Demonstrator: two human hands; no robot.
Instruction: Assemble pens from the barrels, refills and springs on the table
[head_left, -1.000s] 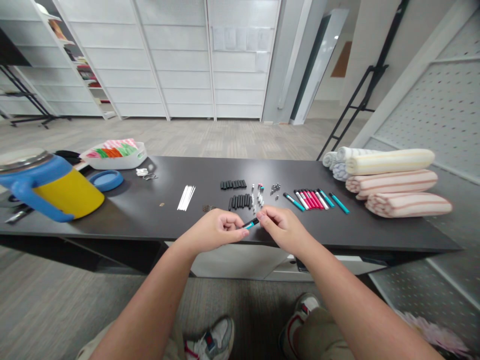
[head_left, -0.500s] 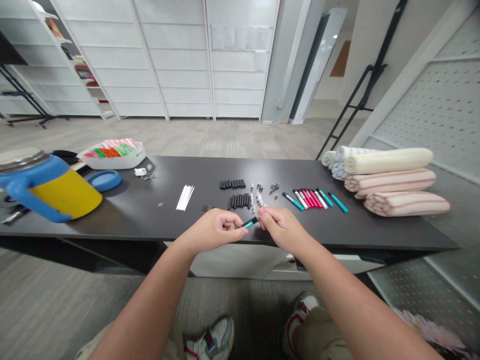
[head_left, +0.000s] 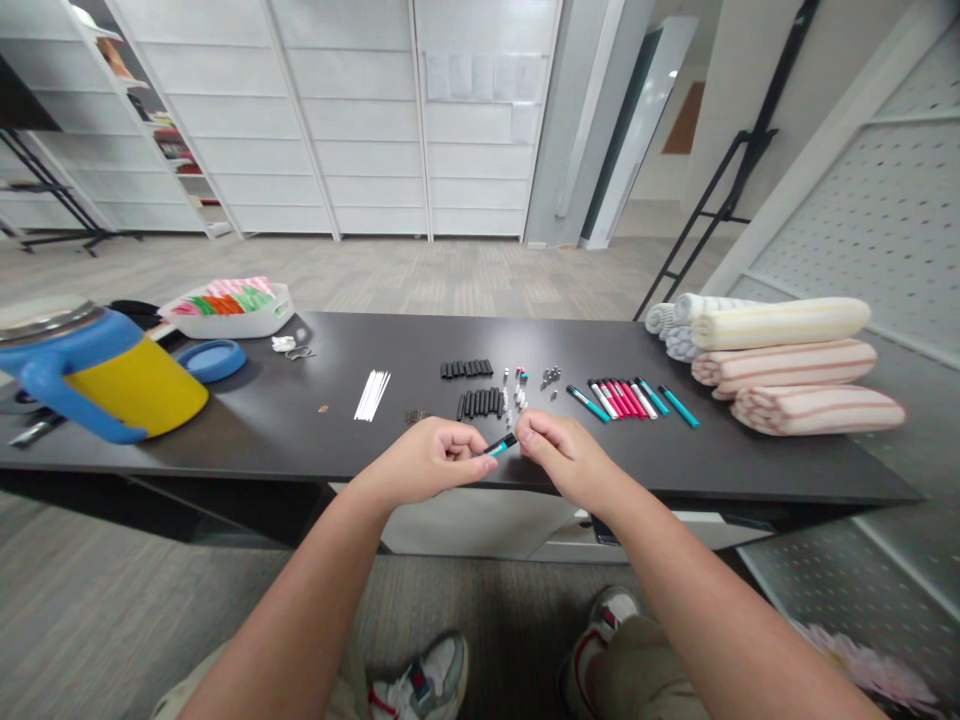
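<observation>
Left hand [head_left: 444, 458] grips slim teal-and-black pen-shaped tube [head_left: 499, 449], likely so black end [head_left: 511, 440] sticks out; right hand [head_left: 562, 452] curled just beside, can't tell if gripping anything.

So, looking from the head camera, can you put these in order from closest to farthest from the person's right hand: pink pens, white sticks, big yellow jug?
From the right hand:
1. Pink pens: just beyond it, to its right.
2. White sticks: left, past the other hand.
3. Big yellow jug: far left.
</observation>
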